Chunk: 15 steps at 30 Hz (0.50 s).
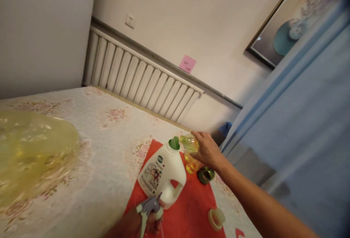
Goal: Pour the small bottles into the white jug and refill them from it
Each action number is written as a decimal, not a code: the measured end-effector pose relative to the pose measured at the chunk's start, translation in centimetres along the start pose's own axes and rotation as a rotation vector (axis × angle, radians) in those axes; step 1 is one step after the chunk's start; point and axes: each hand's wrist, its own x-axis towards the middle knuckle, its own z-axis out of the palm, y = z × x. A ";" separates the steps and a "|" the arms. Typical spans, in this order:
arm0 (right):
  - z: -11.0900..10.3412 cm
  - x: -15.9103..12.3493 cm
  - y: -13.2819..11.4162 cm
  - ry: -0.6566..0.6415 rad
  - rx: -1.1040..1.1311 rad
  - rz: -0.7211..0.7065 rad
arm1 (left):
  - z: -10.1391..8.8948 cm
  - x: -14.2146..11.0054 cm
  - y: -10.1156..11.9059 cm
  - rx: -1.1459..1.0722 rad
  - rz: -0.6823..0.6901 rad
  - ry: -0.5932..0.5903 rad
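My left hand (149,225), low in the picture, holds a grey-purple and white trigger spray head (150,206); its thin tube hangs below. My right hand (207,150) reaches to the far end of the red sheet (188,201), its thumb and fingers curved around a clear yellow bottle (191,165). Part of that bottle is hidden behind the fingers. Between the hands a white detergent jug (163,174) stands uncapped, with a green spout (174,143) in its neck and a printed label on its side.
Right of the yellow bottle is a dark green jar-like container (205,175). A whitish cap (216,218) lies nearer me. A large yellow translucent bag (35,154) fills the left of the flowered tablecloth (109,150). Behind are a radiator (136,77) and a blue curtain (300,128).
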 end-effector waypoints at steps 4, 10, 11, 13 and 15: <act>-0.6 0.1 -0.3 -0.013 -0.035 -0.001 | 0.0 0.2 -0.2 0.003 0.000 0.030; -1.3 0.4 -0.8 -0.044 -0.081 0.005 | 0.2 0.2 0.0 -0.028 -0.026 0.051; -1.3 0.4 -0.8 -0.047 -0.090 0.003 | 0.2 0.3 0.0 -0.037 -0.029 0.052; -1.4 0.5 -0.8 -0.052 -0.107 -0.004 | 0.2 0.3 0.0 -0.048 -0.024 0.055; -1.4 0.5 -0.7 -0.048 -0.123 -0.010 | 0.1 0.4 -0.1 -0.051 -0.014 0.049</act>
